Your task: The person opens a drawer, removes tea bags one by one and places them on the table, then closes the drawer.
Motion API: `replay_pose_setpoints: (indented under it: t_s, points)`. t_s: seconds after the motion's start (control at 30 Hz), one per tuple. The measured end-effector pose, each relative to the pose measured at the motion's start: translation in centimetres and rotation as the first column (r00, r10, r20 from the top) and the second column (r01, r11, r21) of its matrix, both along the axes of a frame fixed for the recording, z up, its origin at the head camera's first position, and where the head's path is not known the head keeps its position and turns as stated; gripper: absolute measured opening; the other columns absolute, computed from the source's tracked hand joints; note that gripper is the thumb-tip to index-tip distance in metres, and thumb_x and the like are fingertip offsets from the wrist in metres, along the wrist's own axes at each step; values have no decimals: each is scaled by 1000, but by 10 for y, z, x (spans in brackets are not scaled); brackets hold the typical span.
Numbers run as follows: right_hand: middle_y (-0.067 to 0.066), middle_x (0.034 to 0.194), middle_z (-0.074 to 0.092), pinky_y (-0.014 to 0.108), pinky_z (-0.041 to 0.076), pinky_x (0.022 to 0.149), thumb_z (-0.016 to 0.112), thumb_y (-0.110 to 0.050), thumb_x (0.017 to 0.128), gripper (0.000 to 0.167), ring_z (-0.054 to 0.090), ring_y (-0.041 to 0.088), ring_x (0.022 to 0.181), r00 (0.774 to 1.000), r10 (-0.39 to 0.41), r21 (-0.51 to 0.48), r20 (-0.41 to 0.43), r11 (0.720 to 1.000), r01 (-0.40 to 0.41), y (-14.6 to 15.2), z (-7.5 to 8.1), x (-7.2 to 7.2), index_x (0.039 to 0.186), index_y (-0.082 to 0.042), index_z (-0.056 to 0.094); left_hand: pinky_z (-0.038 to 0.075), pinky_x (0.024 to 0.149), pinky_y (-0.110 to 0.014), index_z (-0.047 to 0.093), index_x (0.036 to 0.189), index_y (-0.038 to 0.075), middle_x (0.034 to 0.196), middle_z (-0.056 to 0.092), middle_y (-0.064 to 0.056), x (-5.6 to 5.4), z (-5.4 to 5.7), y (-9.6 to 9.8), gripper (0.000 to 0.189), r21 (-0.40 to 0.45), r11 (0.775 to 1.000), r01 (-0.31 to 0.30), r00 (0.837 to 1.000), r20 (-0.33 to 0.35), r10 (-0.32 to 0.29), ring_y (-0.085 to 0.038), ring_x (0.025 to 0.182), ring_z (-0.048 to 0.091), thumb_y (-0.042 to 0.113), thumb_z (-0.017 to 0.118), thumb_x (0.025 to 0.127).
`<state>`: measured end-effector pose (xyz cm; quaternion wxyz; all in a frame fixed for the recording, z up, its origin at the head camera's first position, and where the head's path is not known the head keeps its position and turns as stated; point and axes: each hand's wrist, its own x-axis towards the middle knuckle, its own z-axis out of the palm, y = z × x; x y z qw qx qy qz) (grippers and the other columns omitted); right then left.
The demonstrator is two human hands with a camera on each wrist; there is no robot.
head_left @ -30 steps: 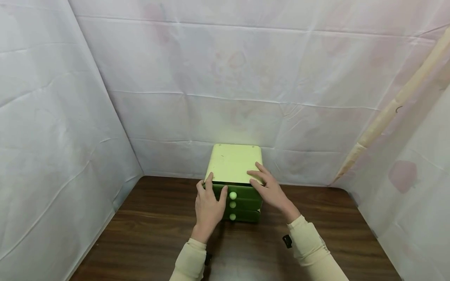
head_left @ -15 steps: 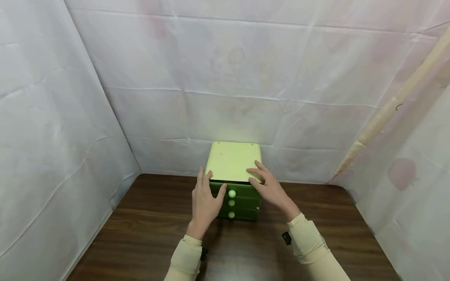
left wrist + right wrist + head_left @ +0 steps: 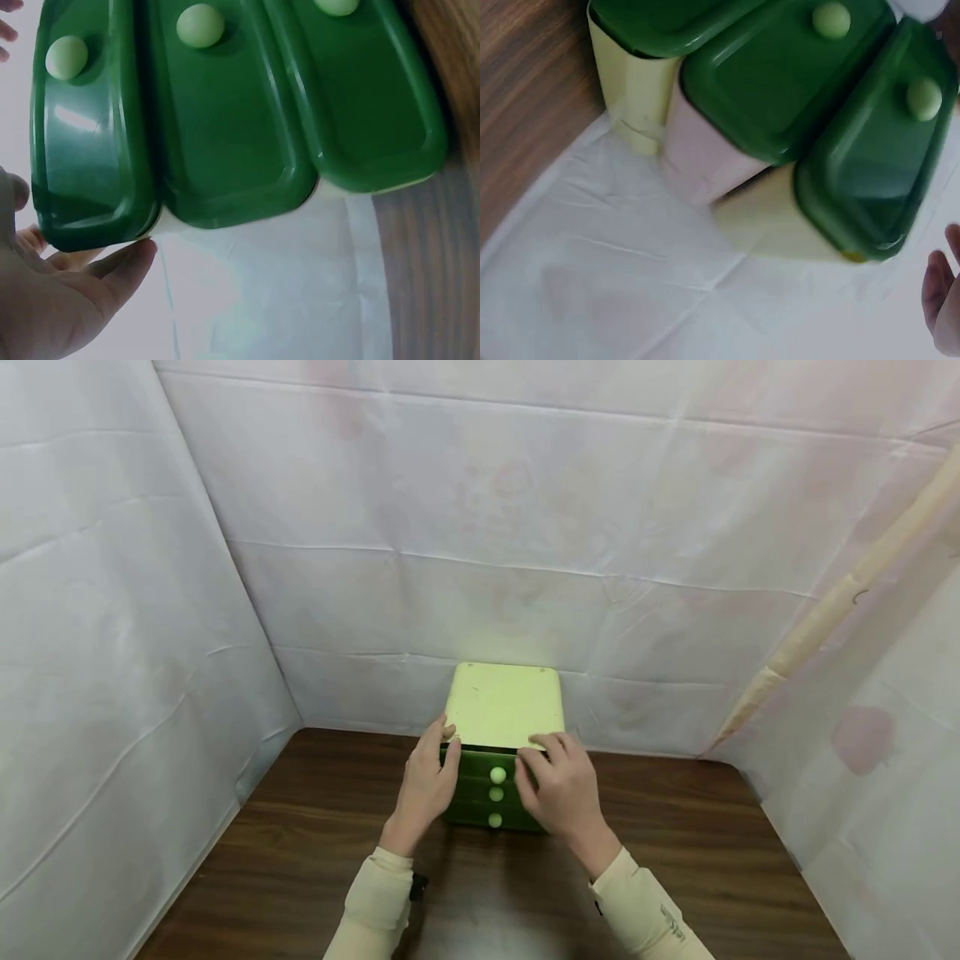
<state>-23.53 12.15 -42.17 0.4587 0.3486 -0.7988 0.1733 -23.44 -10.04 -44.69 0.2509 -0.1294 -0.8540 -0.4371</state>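
Hands (image 3: 424, 781) (image 3: 564, 787) flank the cabinet's front edge (image 3: 487, 748), apart

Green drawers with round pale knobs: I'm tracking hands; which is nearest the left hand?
The top green drawer: the left hand is beside it; the middle drawer and bottom drawer sit lower.

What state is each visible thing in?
Cabinet: upright on the table
Top drawer: in the cabinet; whether fully shut, unclear
Middle drawer: in the cabinet; whether fully shut, unclear
Bottom drawer: in the cabinet; whether fully shut, unclear
Left hand: fingers extended, at cabinet's left front
Right hand: fingers bent, at cabinet's right front
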Motion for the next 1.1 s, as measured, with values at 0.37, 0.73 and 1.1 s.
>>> replay_pose_setpoints:
  t_s: [0.37,0.73,1.1]
  points:
    - [-8,47,29,21,20,34,66,-33,91,39,26,7,36,971,-196,163,133,971,174,-18,-16,20,60,-18,49,48,87,-46,61,124,6,124,60,-7,-7,14,-3,31,49,999,-5,996,91,1,-27,116,56,26,54,102]
    - [-9,42,13,21,12,32,63,-52,90,62,16,5,30,906,-355,161,231,932,324,-31,-35,22,48,-22,29,42,43,-30,71,90,13,102,66,-5,-14,29,-15,9,44,998,-46,990,139,39,-15,41,48,19,65,94]
    - [-7,39,20,23,17,30,61,-55,91,61,21,8,28,848,-434,175,305,901,398,-46,-32,24,48,-20,34,45,46,-32,71,90,13,110,64,-6,-16,31,-15,9,64,998,-10,990,143,0,-13,50,57,18,65,94]
